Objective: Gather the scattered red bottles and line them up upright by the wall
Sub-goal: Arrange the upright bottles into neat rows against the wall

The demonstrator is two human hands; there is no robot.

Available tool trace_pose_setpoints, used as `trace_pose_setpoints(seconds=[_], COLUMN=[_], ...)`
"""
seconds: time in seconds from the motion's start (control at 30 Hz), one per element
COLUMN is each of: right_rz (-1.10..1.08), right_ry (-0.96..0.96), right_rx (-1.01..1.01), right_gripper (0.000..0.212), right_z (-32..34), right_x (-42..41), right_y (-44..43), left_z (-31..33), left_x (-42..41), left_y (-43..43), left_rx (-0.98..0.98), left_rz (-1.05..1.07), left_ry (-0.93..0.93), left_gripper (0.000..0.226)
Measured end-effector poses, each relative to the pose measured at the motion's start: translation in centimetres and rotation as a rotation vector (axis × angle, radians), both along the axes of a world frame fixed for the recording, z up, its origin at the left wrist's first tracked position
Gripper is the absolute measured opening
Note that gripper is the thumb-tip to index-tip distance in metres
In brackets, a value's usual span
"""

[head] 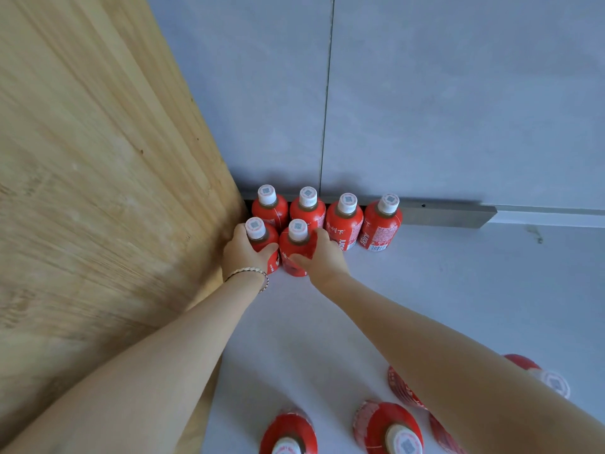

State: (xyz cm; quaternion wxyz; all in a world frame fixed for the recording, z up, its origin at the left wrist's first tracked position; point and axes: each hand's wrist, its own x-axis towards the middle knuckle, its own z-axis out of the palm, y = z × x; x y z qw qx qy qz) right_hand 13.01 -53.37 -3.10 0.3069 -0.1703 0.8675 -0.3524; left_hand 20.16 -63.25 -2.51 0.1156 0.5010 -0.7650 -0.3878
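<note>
Each hand grips one upright bottle — left hand [244, 253] wraps the corner bottle [262, 239]; right hand [324, 255] the neighbouring bottle [294, 250].

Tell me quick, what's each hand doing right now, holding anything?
Left hand: closed around the front-left bottle, next to the wooden panel.
Right hand: closed around the front-right bottle.

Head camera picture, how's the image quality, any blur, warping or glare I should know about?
Head view: soft, even light and no glare, with faint shadows on the wall above the back row of bottles. Wide-angle warping bows the wooden panel. The bottles at the bottom edge look stretched and a little soft, while both hands, left hand and right hand, are fairly sharp.
</note>
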Motion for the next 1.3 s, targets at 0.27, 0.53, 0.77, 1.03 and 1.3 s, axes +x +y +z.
trace_pose_setpoints(seconds=[0.27,0.53,0.77,1.03,1.3], right_rz=[-0.37,-0.544,-0.491,0.021,0.599], right_ry=[0.029,-0.031,-0.035,-0.001,0.27], right_rx=[-0.072,-0.064,-0.037,0.171,0.579], right_gripper=[0.056,0.076,0.06,0.036,0.047], right_z=[-0.4,-1.0,-0.9,3.3,6.4], right_x=[-3.8,-7.8,-8.2,-5.9,2.2], right_y=[5.0,6.2,6.4,14.3,22.3], left_z=[-0.4,-1.5,-1.3,2.7,5.6], left_x=[-0.8,-0.8,-0.9,0.8,4.4], left_y=[1.2,1.4,1.5,7.4,17.0], left_rx=[-0.116,-0.078,-0.039,-0.294,-0.034], left_rz=[-0.091,-0.057,-0.086,-0.219,-0.94], left_ry=[-0.013,0.026,-0.05,-0.219,-0.448], left_gripper=[0.103,0.113,0.118,0.089,0.027])
